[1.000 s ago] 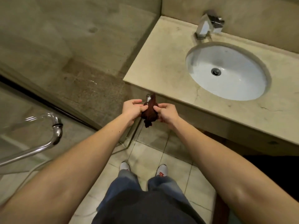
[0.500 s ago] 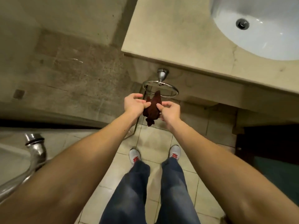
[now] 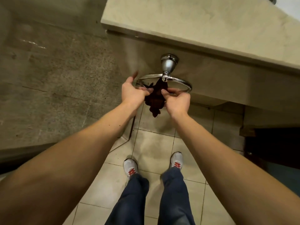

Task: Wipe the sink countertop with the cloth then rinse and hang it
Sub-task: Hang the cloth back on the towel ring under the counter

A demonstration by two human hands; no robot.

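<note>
A small dark red cloth [image 3: 155, 101] hangs bunched through the chrome towel ring [image 3: 183, 82] fixed to the front of the beige stone countertop [image 3: 186, 23]. My left hand [image 3: 132, 92] is at the cloth's left side, palm up, fingers pinching its edge with the forefinger blurred upward. My right hand [image 3: 177, 101] pinches the cloth's right side just below the ring. The cloth's tail dangles between my wrists. Only a sliver of the white sink basin [image 3: 290, 5] shows at the top right.
A grey stone wall [image 3: 53, 70] fills the left. Below are beige floor tiles [image 3: 151, 146], my jeans and white shoes. A dark opening under the counter lies at the right [image 3: 272, 143].
The view has tilted further down and closer to the ring. The cloth has gone up into the ring, and my left hand has opened partly, its forefinger flicking up.
</note>
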